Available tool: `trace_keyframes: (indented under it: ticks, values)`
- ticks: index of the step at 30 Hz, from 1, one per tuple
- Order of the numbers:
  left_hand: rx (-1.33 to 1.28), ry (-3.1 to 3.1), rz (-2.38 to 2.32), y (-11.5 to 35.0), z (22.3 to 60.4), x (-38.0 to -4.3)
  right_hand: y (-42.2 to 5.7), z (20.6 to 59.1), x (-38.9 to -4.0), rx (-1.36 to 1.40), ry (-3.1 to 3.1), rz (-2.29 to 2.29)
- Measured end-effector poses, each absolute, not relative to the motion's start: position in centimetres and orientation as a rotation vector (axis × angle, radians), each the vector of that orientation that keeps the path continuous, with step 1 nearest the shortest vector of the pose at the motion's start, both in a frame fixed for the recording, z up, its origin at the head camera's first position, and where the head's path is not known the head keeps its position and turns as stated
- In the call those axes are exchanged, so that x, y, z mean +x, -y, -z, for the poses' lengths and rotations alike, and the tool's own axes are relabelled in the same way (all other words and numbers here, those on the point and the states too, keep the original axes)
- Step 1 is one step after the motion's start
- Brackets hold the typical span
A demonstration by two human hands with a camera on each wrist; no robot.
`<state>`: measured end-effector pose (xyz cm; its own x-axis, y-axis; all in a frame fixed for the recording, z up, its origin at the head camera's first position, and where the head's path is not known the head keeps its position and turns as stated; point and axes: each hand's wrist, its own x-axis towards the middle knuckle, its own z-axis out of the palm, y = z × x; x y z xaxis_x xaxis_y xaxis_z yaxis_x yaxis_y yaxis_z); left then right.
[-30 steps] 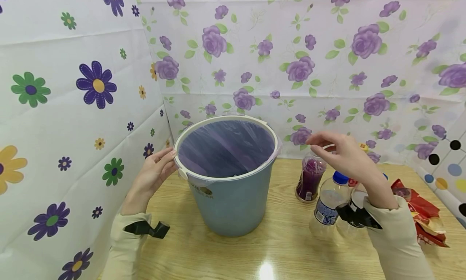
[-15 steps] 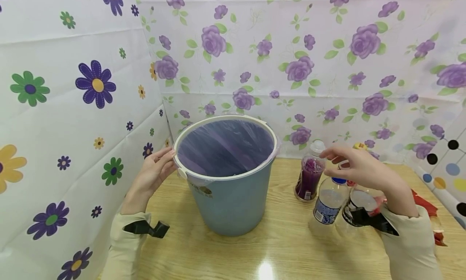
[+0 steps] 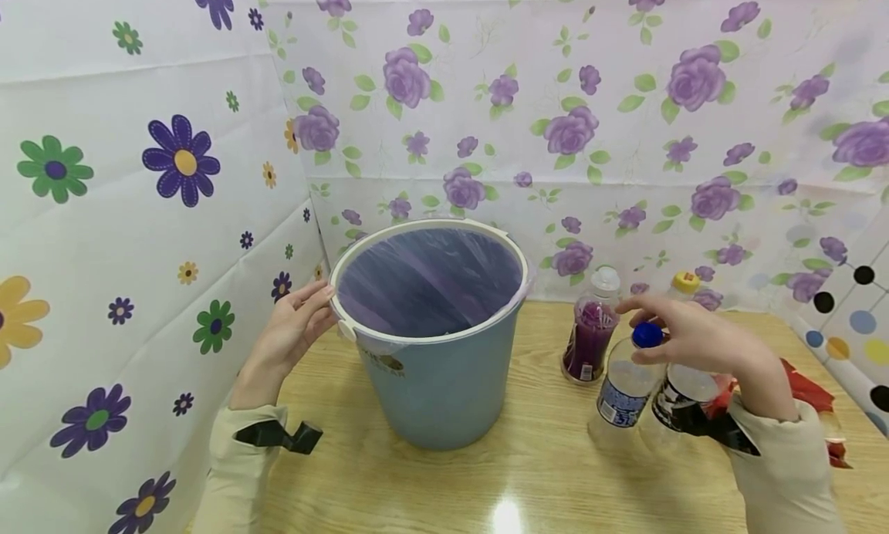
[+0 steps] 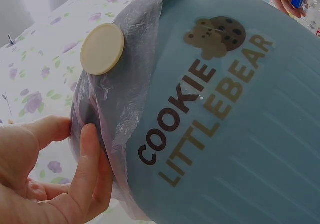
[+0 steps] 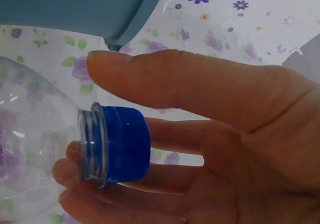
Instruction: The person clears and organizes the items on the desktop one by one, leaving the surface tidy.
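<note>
A blue trash bin [image 3: 441, 395] with a pale rim stands on the table, lined with a clear plastic bag [image 4: 135, 79]. My left hand [image 3: 299, 322] holds the bin's left rim, thumb and fingertips against the bag-covered edge. My right hand [image 3: 701, 337] is around the blue cap [image 3: 647, 334] of a clear plastic bottle [image 3: 623, 395]. In the right wrist view the thumb stands apart from the cap [image 5: 127, 144], while the other fingers lie behind the bottle neck [image 5: 90, 144].
Left of the capped bottle stands a bottle with purple contents [image 3: 590, 337]. Another clear bottle [image 3: 684, 391] and a yellow-capped bottle [image 3: 685, 282] are beside and behind my right hand. A red snack wrapper [image 3: 809, 387] lies at the right. Flowered sheets [image 3: 486, 79] enclose the table [image 3: 389, 488].
My right hand has moved right and down from above the purple bottle to the blue-capped bottle, its fingers now around the cap. My left hand has stayed at the bin's rim.
</note>
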<state>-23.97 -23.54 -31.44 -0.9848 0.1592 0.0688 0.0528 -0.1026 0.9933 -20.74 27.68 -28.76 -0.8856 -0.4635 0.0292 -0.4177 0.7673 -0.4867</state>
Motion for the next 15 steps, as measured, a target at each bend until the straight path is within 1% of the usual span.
trace_keyframes:
  ticks: [11,15]
  values:
    - [0.235,-2.037,-2.279,23.60,31.34,-23.71,-27.33,29.48,-20.95,-0.740,-2.836,0.753]
    - [0.247,-2.043,-2.280,23.57,31.33,-23.77,-27.32,29.54,-21.01,-0.756,-2.892,0.688]
